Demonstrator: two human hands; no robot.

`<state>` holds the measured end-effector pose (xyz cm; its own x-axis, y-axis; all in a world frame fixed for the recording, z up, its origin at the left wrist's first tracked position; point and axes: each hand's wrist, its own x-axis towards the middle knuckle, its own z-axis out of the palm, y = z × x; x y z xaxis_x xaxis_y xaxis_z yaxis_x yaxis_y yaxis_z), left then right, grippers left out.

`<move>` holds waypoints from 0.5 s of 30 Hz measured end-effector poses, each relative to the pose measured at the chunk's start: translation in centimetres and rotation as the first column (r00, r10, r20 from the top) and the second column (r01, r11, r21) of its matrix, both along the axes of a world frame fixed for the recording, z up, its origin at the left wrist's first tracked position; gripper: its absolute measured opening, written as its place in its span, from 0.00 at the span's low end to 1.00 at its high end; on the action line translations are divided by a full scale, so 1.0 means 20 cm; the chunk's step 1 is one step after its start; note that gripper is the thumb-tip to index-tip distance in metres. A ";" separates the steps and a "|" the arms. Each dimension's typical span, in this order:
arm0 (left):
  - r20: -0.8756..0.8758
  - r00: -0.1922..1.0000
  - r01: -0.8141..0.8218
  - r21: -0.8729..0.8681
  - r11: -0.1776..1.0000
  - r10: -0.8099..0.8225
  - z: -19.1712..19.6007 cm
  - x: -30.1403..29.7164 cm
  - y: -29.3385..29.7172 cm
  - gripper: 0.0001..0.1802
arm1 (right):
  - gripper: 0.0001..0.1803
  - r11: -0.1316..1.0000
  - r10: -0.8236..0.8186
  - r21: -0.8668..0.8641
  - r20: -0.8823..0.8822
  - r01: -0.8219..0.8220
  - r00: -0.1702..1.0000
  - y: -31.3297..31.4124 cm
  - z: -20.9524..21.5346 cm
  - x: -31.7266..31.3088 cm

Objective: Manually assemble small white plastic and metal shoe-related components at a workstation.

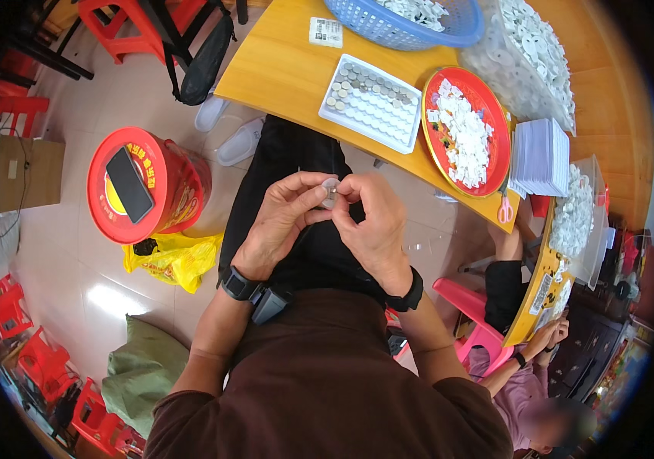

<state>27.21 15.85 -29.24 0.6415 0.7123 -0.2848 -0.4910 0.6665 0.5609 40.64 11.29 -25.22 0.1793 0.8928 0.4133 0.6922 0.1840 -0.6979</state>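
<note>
Over my lap, my left hand (287, 213) pinches a small, round, greyish translucent piece (330, 193) between thumb and fingers. My right hand (375, 223) meets it from the other side, its thumb and forefinger closed on the piece's edge. The fingertips partly hide the piece, so its exact kind does not show. Beyond my hands, a white tray (332, 107) with moulded rows lies on the yellow table (277, 65); round grey discs fill part of it. To its right, a red round tray (435, 157) carries a heap of small white pieces.
A blue basket (388, 32) and a clear bag (530, 57) hold white parts. Pink-handled scissors (505, 208) lie by stacked white trays (539, 157). A phone (129, 185) rests on a red bucket (189, 183) at left. Another person (510, 394) sits at lower right.
</note>
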 end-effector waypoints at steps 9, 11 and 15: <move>0.004 1.000 0.024 0.042 0.999 -0.024 -0.02 0.01 -0.01 0.12 | 0.15 0.986 0.014 0.158 0.215 -0.049 0.977 -0.02 -0.02 -0.01; 0.023 0.999 0.023 0.034 0.999 -0.024 -0.01 0.01 -0.01 0.12 | 0.15 0.984 0.023 0.168 0.185 -0.055 0.983 -0.02 -0.02 0.00; 0.019 1.000 0.005 -0.010 1.000 -0.005 0.02 0.02 -0.01 0.10 | 0.15 0.990 0.006 0.141 0.103 -0.021 0.995 -0.03 0.01 0.00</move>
<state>27.57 15.72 -28.78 0.6503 0.7062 -0.2798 -0.4985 0.6747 0.5443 40.73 10.68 -25.10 0.1184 0.8257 0.5515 0.7550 0.2858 -0.5901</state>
